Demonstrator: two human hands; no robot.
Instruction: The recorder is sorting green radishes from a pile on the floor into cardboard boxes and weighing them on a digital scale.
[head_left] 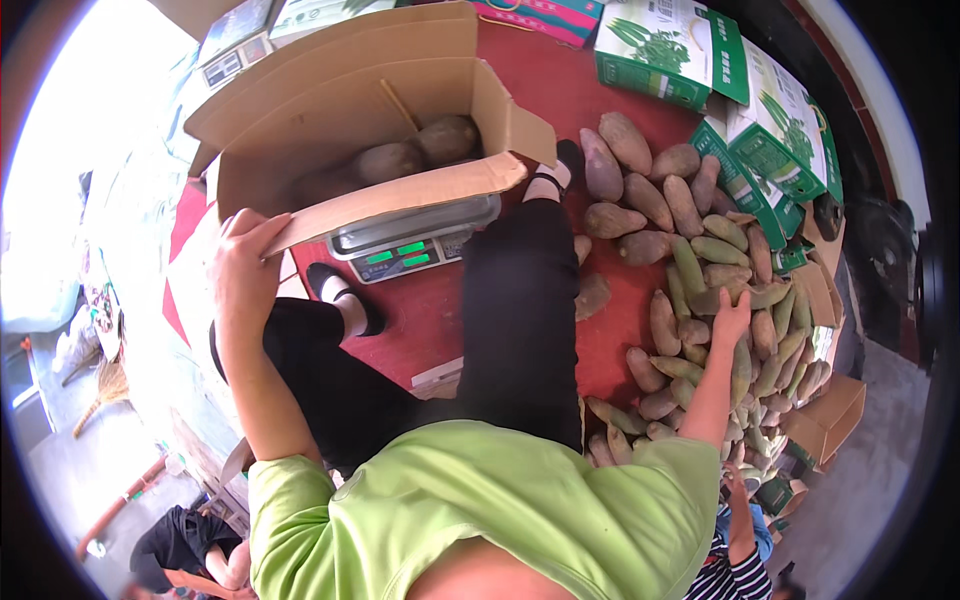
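An open brown cardboard box (330, 112) sits on a digital scale (405, 262) with green lit displays. Inside it lie several dark brown, rounded vegetables (390, 161), partly in shadow. My left hand (245, 250) is closed round the left end of the box's near flap (400, 204). To my right, a big heap of long green and purplish-brown vegetables (683, 207), perhaps radishes or tubers, spreads over the red floor covering. Among them, my right hand (732, 318) has its fingers closed on a long green vegetable (770, 294); its palm side is hidden.
Green-and-white printed cartons (660, 50) stand behind the heap, and a pink box (540, 18) at the back. An opened brown carton (825, 420) lies right of the heap. My feet flank the scale. Two other people (185, 550) are at the lower edges, left and right.
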